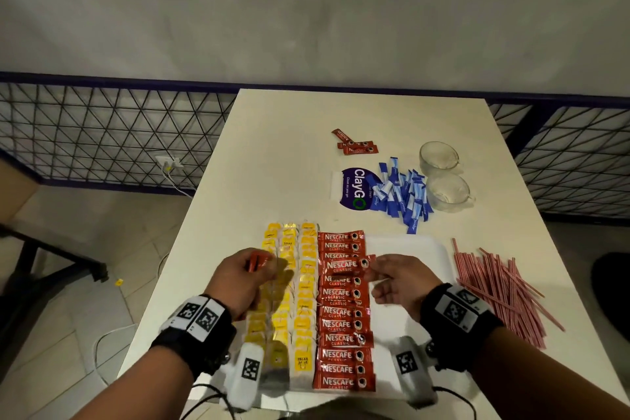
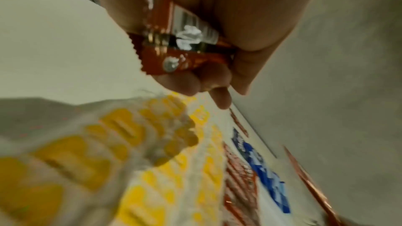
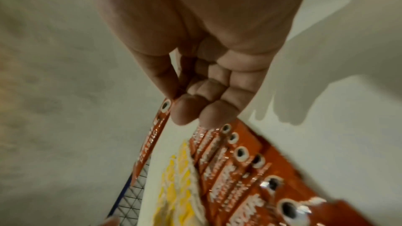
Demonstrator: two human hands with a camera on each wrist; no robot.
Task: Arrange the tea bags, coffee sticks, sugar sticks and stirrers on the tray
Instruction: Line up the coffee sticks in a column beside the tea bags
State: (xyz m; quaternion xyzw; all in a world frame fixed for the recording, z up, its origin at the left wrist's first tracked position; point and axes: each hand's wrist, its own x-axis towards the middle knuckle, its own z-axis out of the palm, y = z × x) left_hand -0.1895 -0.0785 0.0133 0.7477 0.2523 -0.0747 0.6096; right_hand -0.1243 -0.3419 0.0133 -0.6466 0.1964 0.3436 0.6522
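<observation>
A white tray (image 1: 409, 249) holds three columns of yellow tea bags (image 1: 289, 283) (image 2: 130, 143) and one column of red coffee sticks (image 1: 342, 324) (image 3: 239, 169). My right hand (image 1: 375, 269) (image 3: 176, 99) pinches the right end of a single coffee stick (image 1: 344, 264) (image 3: 152, 142), held just above the upper part of that column. Over the tea bags, my left hand (image 1: 269, 262) (image 2: 206, 78) grips a small bundle of coffee sticks (image 1: 257, 261) (image 2: 185, 44). Blue sugar sticks (image 1: 402, 194) lie heaped beyond the tray. Red-striped stirrers (image 1: 501, 290) lie to its right.
Three more coffee sticks (image 1: 354, 143) lie far back on the white table (image 1: 272, 153). Two glass cups (image 1: 439, 157) stand at the back right beside the sugar heap. A purple ClayGo sticker (image 1: 353, 187) is on the tabletop. The tray's right half is bare.
</observation>
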